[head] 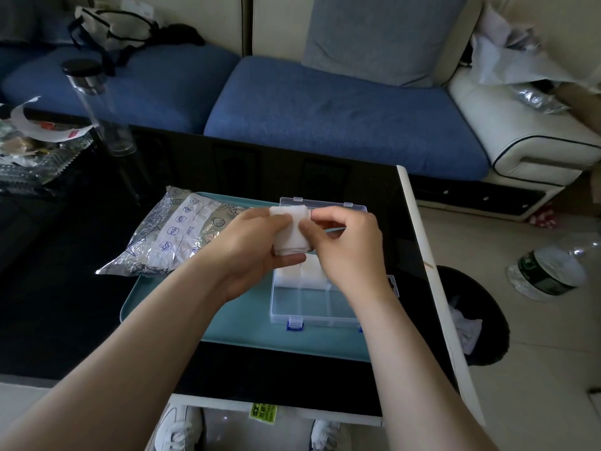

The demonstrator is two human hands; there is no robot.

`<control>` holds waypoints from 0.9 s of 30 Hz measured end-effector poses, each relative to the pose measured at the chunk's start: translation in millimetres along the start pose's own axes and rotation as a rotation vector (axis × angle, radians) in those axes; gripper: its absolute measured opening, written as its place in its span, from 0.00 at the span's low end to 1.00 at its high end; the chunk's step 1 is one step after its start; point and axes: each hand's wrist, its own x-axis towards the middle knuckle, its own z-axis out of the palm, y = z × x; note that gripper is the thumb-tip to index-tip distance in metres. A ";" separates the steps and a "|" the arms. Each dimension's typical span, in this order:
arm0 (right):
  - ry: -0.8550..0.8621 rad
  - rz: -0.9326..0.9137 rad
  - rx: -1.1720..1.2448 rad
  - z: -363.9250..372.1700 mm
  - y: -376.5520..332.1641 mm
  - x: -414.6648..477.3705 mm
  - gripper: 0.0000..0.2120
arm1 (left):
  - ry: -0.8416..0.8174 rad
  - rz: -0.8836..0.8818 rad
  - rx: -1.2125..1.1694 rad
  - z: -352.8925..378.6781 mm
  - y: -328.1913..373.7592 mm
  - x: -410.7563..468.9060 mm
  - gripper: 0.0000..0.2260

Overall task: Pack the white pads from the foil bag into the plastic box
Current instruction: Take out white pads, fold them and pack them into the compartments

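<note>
A small stack of white pads (290,234) is held above the clear plastic box (312,305). My left hand (250,252) grips the stack from the left and below, and my right hand (346,245) pinches its right edge. The box lies open on a teal tray (234,323), with blue latches at its near edge and its lid tipped back. White pads (313,270) fill its far compartments; the near compartments show bare plastic. The silver foil bag (172,232) with blue print lies on the tray's left end.
The tray sits on a black glass table (81,288) with a white right edge. A tall clear bottle (97,109) and wrappers stand at the far left. A blue sofa is behind. A black bin (471,320) and plastic bottles lie on the floor at right.
</note>
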 end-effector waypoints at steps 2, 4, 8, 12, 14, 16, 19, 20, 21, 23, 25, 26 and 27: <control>-0.017 -0.011 -0.017 0.8 2.1 0.7 0.05 | 0.007 0.009 0.051 0.3 -2.1 0.2 0.11; -0.078 0.027 -0.054 3.8 3.7 0.4 0.06 | -0.010 0.020 0.096 -1.3 -6.6 3.8 0.12; -0.221 0.118 0.008 5.9 4.3 -1.0 0.07 | -0.008 0.042 0.183 -1.0 -12.2 10.1 0.14; -0.194 0.233 0.043 1.9 10.8 2.8 0.16 | 0.081 0.073 0.402 -0.6 -17.7 13.4 0.10; -0.106 0.273 -0.003 1.4 20.1 4.4 0.15 | 0.136 0.141 0.659 -4.3 -22.1 15.5 0.07; -0.031 0.310 -0.082 0.2 30.3 5.6 0.09 | 0.154 0.203 0.882 -9.4 -26.4 16.8 0.08; -0.029 0.386 -0.169 -2.6 41.5 5.8 0.08 | 0.109 0.254 1.215 -12.9 -31.0 17.4 0.09; -0.044 0.394 -0.203 -3.1 43.2 5.1 0.09 | 0.092 0.258 1.288 -13.4 -31.6 18.0 0.10; -0.055 0.396 -0.229 -2.9 44.4 5.6 0.09 | 0.075 0.249 1.336 -13.3 -31.8 19.2 0.12; -0.061 0.399 -0.250 -1.0 45.9 8.0 0.05 | 0.049 0.242 1.389 -12.6 -32.0 22.0 0.15; -0.074 0.409 -0.249 1.6 45.5 10.8 0.04 | 0.026 0.245 1.405 -12.2 -32.5 26.1 0.19; -0.090 0.417 -0.246 2.7 45.4 11.8 0.04 | 0.019 0.244 1.415 -11.7 -32.1 27.0 0.19; -0.109 0.426 -0.245 3.7 45.5 13.1 0.04 | 0.013 0.241 1.431 -11.2 -31.5 28.1 0.19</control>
